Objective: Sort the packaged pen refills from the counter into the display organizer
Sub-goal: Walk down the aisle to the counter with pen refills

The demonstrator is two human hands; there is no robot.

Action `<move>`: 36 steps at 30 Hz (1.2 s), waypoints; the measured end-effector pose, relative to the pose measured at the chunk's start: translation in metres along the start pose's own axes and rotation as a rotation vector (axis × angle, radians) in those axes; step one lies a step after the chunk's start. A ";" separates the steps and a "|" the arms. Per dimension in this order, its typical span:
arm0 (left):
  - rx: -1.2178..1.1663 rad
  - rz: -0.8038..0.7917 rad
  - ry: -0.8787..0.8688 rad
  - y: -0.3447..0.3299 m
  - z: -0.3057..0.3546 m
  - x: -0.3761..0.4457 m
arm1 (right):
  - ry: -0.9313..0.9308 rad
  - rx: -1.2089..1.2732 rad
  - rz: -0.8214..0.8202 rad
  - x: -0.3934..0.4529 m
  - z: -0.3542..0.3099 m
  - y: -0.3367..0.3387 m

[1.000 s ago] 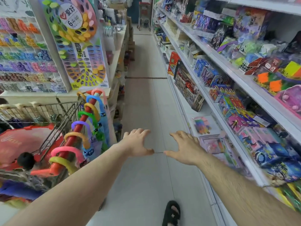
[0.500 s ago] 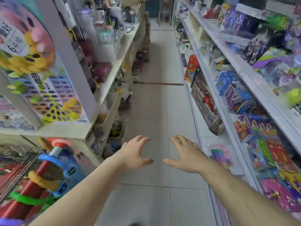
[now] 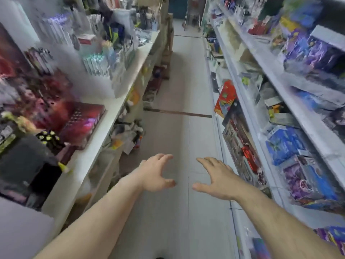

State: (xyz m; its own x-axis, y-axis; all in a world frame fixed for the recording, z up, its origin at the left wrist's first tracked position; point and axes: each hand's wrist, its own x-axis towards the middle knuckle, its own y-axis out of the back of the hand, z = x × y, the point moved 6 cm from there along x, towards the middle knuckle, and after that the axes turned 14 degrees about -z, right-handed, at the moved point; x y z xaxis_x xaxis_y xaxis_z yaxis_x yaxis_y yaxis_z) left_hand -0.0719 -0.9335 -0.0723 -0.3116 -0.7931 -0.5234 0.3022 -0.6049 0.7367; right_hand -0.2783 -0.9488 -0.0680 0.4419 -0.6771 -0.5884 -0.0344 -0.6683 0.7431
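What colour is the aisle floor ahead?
Pale grey tile floor, seen in the head view.

Pale grey floor (image 3: 179,101), white shelves (image 3: 280,85).

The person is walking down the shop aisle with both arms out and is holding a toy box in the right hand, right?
Not quite. The head view shows the right hand holding nothing: its fingers are spread over the bare floor. The left hand holds nothing either. The rest is right: both arms reach out along the aisle, between shelves of toy boxes.
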 end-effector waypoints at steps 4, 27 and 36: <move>0.035 -0.055 0.000 0.066 -0.008 0.100 | 0.013 0.029 -0.012 0.080 0.035 0.073; -0.146 0.062 0.211 0.468 -0.134 0.595 | 0.199 -0.125 -0.102 0.601 0.180 0.542; -0.252 0.089 0.211 0.635 -0.209 0.748 | 0.241 -0.096 -0.127 0.789 0.172 0.708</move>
State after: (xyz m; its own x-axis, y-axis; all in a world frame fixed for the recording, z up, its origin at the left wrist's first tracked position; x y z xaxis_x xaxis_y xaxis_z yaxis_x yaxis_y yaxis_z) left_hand 0.0749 -1.9260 -0.0852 -0.0889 -0.8250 -0.5582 0.5416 -0.5104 0.6680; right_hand -0.1083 -2.0091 -0.0611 0.6380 -0.4897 -0.5943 0.1143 -0.7030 0.7020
